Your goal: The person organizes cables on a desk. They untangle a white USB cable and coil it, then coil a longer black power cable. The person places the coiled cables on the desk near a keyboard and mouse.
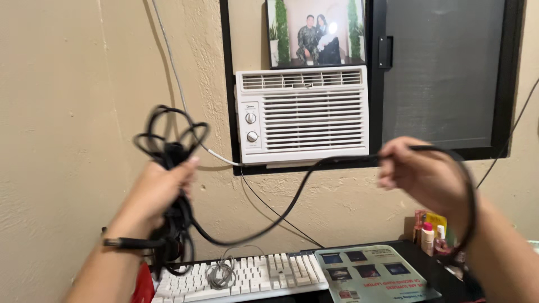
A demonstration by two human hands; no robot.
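My left hand (156,189) is raised and closed around a bundle of coiled black cable (168,140), whose loops stick up above the fist and hang below it. A free length of the same black cable (292,196) sags across to my right hand (418,171), which pinches it and looks blurred. The cable then loops round the outside of my right wrist and drops toward the desk. A black plug end (120,243) juts out left below my left wrist.
A white window air conditioner (303,115) sits in the wall ahead, with a framed photo (315,32) above it. Below are a white keyboard (252,275) with a grey coiled wire on it, a printed mat (373,275) and small bottles (429,235) on a dark desk.
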